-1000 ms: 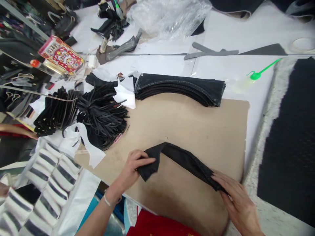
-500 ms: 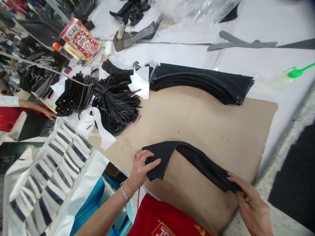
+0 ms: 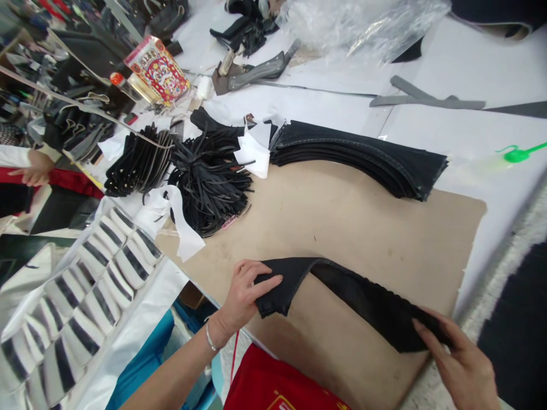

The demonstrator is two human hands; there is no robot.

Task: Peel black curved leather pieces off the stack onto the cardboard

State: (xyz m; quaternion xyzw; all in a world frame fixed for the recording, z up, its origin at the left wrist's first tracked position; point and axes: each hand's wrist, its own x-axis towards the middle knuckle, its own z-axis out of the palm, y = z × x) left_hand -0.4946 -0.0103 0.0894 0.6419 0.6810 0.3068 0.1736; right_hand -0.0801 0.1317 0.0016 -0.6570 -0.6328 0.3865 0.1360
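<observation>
The curved black piece is running lengthwise from the left fingers to the right fingers, both nearly closed, gripping its ends.

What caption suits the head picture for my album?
The left hand and right hand hold a curved black piece over a brown sheet.

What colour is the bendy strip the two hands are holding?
Black. The bendy strip shows best in the head view.

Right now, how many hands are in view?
3: left hand and right hand, holding opposite ends of the curved black fabric piece; a co-worker's hand, far left. Others may be hidden.
</observation>
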